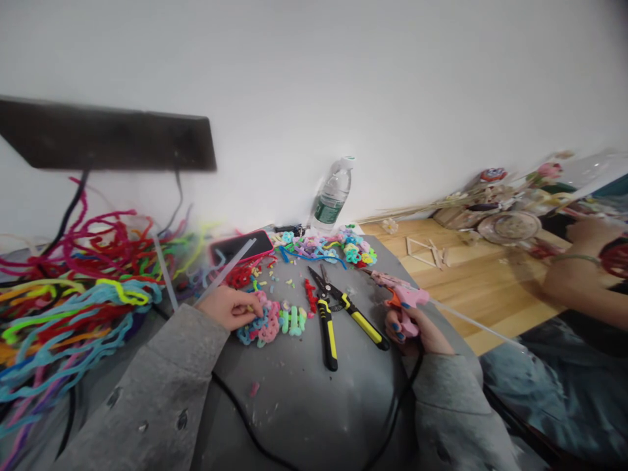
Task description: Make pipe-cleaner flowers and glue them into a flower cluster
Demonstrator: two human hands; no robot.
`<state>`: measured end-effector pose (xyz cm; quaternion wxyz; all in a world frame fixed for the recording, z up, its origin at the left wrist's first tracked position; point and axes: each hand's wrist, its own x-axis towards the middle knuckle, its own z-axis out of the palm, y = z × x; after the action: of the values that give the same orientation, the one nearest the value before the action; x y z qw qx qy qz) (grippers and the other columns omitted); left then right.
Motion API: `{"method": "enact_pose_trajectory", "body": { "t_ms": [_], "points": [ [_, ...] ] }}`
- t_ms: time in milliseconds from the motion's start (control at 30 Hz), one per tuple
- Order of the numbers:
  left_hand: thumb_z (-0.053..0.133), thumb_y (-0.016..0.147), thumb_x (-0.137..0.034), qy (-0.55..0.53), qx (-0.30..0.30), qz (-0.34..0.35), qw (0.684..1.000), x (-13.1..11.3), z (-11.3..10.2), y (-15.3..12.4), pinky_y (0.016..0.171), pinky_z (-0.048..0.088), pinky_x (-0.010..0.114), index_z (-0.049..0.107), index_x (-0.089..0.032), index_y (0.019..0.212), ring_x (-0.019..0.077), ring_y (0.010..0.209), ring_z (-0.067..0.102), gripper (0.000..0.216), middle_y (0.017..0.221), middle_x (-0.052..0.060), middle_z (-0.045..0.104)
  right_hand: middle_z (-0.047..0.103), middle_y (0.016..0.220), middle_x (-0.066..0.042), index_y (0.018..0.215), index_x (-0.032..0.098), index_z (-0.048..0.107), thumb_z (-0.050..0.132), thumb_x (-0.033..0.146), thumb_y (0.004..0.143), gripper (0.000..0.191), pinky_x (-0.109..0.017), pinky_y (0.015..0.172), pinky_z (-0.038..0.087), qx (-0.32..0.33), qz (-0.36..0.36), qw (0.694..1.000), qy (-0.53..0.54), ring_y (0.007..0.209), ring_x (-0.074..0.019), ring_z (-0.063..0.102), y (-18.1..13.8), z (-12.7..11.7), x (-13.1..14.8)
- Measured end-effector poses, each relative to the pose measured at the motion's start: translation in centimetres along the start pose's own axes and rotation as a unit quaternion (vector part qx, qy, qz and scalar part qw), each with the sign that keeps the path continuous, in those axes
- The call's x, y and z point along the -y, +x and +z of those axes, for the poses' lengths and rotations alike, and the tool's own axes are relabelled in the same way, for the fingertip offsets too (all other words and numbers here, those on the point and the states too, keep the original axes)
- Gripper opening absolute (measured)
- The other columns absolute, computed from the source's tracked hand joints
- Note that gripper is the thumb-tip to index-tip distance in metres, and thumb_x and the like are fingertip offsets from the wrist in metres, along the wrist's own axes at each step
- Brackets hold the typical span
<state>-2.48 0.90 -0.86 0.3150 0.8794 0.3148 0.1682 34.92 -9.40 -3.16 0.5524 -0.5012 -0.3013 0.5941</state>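
Observation:
My left hand [230, 307] rests on the grey table [304, 399], its fingers closed on a cluster of pink and blue pipe-cleaner flowers [260, 325]. Green and blue loops [293, 320] lie right beside that cluster. My right hand [409, 329] is wrapped around the handle of a pink glue gun [400, 292], whose nozzle points left toward the table's middle. A clear glue stick [471, 318] sticks out of its back to the right. Yellow-handled pliers [333, 314] lie open between my two hands.
A big heap of coloured pipe cleaners [73, 294] fills the left. A red phone [241, 246], more small flowers [338, 247] and a water bottle [332, 195] stand at the back. Another person's arm [583, 275] and craft items are on the wooden floor at right. A black cord [245, 418] crosses the table.

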Motion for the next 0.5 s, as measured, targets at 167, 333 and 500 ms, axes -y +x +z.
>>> {"method": "enact_pose_trajectory", "body": {
  "t_ms": [167, 333, 500],
  "points": [
    [0.053, 0.072, -0.018, -0.001, 0.002, -0.007, 1.0, -0.09, 0.02, -0.01, 0.047, 0.034, 0.017, 0.07, -0.013, 0.074, 0.0056, 0.04, 0.032, 0.018, 0.044, -0.007, 0.034, 0.051, 0.048, 0.003, 0.082, 0.017, 0.063, 0.061, 0.04, 0.074, 0.024, -0.019, 0.033, 0.03, 0.011, 0.007, 1.0, 0.014, 0.036, -0.0072, 0.039, 0.05, -0.07, -0.13],
    [0.053, 0.071, -0.017, 0.002, -0.001, -0.005, 1.0, 0.02, 0.04, 0.03, 0.047, 0.034, 0.015, 0.07, -0.014, 0.075, 0.0051, 0.04, 0.032, 0.017, 0.044, -0.008, 0.033, 0.05, 0.047, 0.002, 0.083, 0.017, 0.062, 0.059, 0.041, 0.075, 0.026, -0.02, 0.032, 0.029, 0.003, -0.003, 1.0, -0.001, 0.035, -0.0083, 0.038, 0.03, 0.0, -0.06],
    [0.053, 0.071, -0.018, 0.001, 0.003, -0.001, 1.0, 0.08, 0.04, 0.01, 0.047, 0.035, 0.015, 0.07, -0.015, 0.076, 0.0051, 0.04, 0.033, 0.017, 0.044, -0.007, 0.035, 0.049, 0.047, 0.003, 0.078, 0.017, 0.061, 0.058, 0.041, 0.075, 0.024, -0.021, 0.033, 0.029, 0.005, 0.001, 1.0, -0.006, 0.035, -0.0088, 0.038, 0.13, -0.05, -0.05]
  ]
}}
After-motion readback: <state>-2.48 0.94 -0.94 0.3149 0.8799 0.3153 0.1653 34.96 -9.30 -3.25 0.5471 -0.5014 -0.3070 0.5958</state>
